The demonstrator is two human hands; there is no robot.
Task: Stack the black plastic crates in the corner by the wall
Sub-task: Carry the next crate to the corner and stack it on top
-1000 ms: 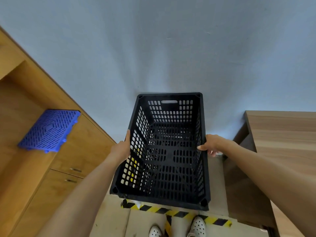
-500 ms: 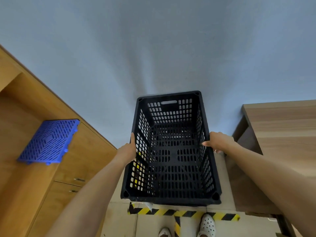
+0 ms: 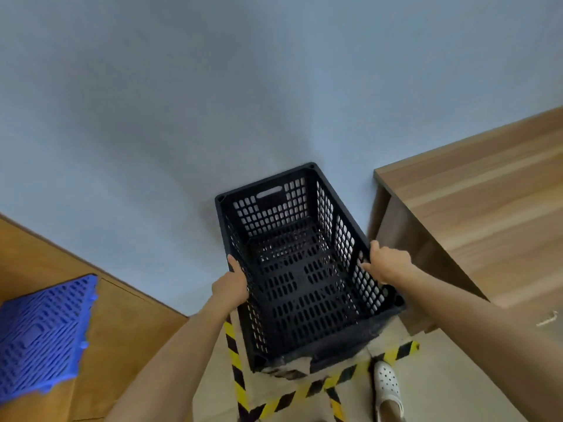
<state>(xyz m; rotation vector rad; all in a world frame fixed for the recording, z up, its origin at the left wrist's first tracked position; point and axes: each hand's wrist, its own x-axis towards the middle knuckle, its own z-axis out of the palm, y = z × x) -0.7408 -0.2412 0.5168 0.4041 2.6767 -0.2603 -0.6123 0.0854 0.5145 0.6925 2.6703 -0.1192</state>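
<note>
Both our left hand (image 3: 230,288) and right hand (image 3: 386,264) grip the black plastic crate (image 3: 301,269) by its long rims; it looks stiff, light, perforated.

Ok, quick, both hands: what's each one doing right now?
Left hand: gripping the left long wall of the black crate.
Right hand: gripping the crate's right long wall, fingers hooked over the rim.

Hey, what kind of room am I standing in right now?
Probably a workshop or storeroom corner: yellow-black hazard tape marks the floor, a black plastic crate stands by a plain wall, flanked by a wooden cabinet.
</note>
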